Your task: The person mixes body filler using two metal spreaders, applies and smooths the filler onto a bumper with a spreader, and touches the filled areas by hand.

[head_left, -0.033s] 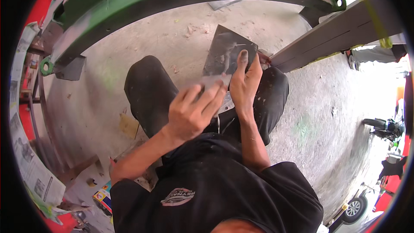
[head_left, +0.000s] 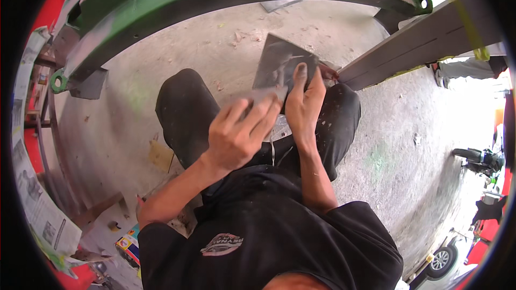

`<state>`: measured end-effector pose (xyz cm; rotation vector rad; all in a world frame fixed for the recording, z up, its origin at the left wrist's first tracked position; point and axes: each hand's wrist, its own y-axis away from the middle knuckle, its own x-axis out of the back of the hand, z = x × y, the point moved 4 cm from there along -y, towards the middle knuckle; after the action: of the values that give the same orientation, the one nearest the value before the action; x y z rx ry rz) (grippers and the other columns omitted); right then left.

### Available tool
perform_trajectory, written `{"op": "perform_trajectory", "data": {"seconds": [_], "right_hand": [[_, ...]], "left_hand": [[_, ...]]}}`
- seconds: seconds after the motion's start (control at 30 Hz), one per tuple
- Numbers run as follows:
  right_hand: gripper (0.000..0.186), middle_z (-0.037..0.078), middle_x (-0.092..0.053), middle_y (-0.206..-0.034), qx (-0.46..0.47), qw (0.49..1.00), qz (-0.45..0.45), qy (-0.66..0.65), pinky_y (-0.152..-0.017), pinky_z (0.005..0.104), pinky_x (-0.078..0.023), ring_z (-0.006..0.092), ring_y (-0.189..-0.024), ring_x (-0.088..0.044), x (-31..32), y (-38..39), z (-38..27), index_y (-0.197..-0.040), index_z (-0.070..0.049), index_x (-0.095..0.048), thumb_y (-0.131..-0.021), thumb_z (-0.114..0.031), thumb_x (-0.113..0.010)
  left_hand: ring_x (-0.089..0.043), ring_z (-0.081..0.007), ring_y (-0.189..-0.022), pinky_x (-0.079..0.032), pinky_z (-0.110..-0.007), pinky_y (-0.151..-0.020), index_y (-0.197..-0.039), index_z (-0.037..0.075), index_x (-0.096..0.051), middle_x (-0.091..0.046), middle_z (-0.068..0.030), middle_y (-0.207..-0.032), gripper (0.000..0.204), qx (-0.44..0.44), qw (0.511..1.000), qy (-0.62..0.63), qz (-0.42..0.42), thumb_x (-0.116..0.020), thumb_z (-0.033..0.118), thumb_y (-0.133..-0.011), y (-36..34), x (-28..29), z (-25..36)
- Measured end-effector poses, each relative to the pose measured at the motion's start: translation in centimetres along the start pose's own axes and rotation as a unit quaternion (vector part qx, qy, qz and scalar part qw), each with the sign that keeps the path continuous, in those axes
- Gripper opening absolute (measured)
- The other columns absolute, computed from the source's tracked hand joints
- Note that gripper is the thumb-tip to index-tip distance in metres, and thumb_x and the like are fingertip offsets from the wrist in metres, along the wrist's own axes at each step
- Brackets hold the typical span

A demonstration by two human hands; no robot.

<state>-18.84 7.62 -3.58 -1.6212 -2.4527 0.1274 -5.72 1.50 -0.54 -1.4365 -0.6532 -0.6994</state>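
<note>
A flat, dark, square-cornered board [head_left: 282,59] with grey putty smears is tilted above and between my knees. My right hand [head_left: 305,99] grips its near right side, with the thumb lying on top of the face and the other fingers mostly hidden beneath. My left hand [head_left: 239,131] is closed around a thin grey putty spreader [head_left: 244,95], blurred by motion. The spreader's right end touches or overlaps the board's near edge; I cannot tell which.
A long curved green metal frame [head_left: 226,8] arches across the far side. A grey panel with yellow tape [head_left: 419,43] slopes in at the right. Yellowish card [head_left: 160,156] lies on the concrete floor [head_left: 387,134]. Newspaper-covered material [head_left: 45,209] lines the left; a motorcycle [head_left: 478,159] stands far right.
The board has tilted slightly and its far edge is a little lower. The spreader has shifted slightly up and left against it, and my left hand has moved slightly.
</note>
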Motion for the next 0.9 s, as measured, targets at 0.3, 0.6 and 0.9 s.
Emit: {"op": "perform_trajectory", "data": {"seconds": [0.3, 0.6, 0.9], "right_hand": [[0.026, 0.014, -0.06, -0.071, -0.013, 0.999, -0.013, 0.032, -0.06, 0.0351, -0.043, 0.015, -0.065, -0.047, 0.5, 0.3, 1.1, -0.097, 0.005, -0.057, -0.103, -0.016, -0.044], [0.026, 0.018, -0.057, -0.065, 0.013, 0.999, -0.025, 0.043, -0.055, 0.0341, -0.041, 0.0148, -0.058, -0.042, 0.4, 1.6, 0.3, -0.092, 0.006, -0.057, -0.102, -0.014, -0.045], [0.024, 0.015, -0.049, -0.057, 0.087, 0.995, -0.005, 0.047, -0.046, 0.0343, -0.033, 0.0159, -0.048, -0.038, 0.9, 2.9, 0.3, -0.093, 0.007, -0.055, -0.101, -0.015, -0.048]], "left_hand": [[-0.057, -0.0199, -0.077, -0.048, -0.029, -0.064, -0.107, 0.006, -0.07, -0.067, -0.0022, -0.105, 0.029, 0.014, 1.0, -0.018, -0.018, -0.064, 0.013, -0.079, 0.7, 0.0, 0.7], [-0.059, -0.0194, -0.077, -0.049, -0.028, -0.068, -0.114, 0.005, -0.068, -0.067, -0.0034, -0.106, 0.037, 0.016, 0.999, -0.033, -0.004, -0.064, 0.011, -0.078, -0.3, -0.3, 0.4], [-0.063, -0.0242, -0.079, -0.052, -0.034, -0.068, -0.112, 0.004, -0.066, -0.067, -0.0081, -0.101, 0.038, 0.084, 0.993, 0.005, 0.079, -0.062, -0.001, -0.074, -2.8, 0.0, -3.8]]}}
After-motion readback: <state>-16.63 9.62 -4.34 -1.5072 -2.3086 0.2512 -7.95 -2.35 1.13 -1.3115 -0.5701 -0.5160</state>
